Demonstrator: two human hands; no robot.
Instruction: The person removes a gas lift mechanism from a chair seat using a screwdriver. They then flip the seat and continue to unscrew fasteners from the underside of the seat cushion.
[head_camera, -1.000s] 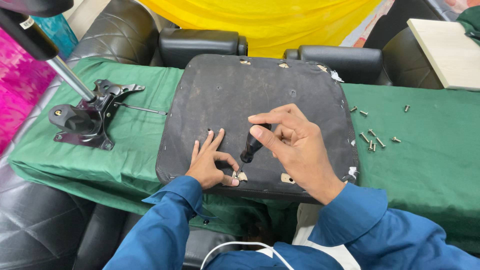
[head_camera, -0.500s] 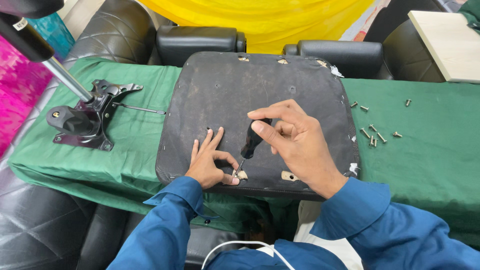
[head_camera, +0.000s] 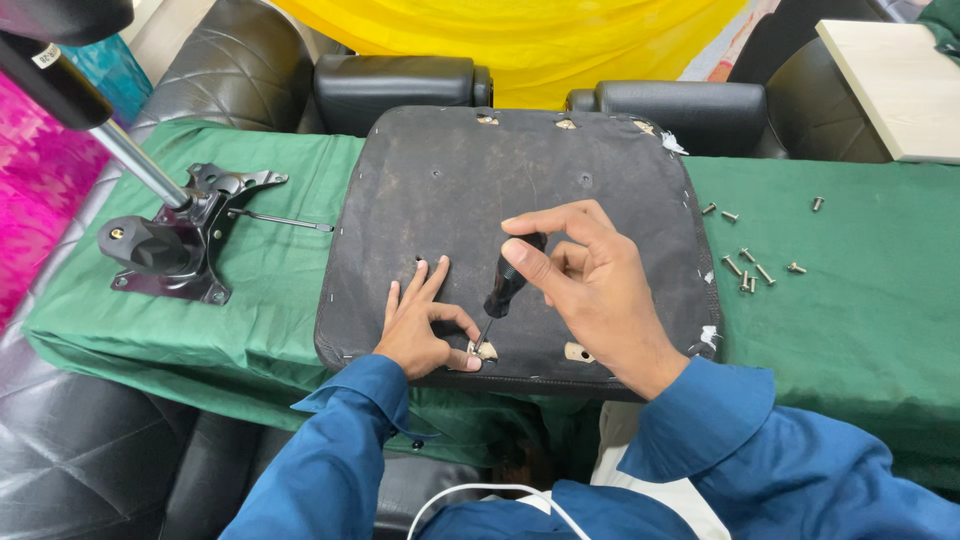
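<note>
Screwdriver (head_camera: 508, 283) in right hand (head_camera: 590, 290), left hand (head_camera: 425, 325) steadying seat pan (head_camera: 450, 190)

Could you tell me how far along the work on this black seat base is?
Done: the black metal tilt mechanism lies apart on the green cloth, with loose silver screws to the right. In hand: the right hand holds a black-handled screwdriver at the near edge of the upturned black seat base, the left hand steadying beside the tip.
</note>
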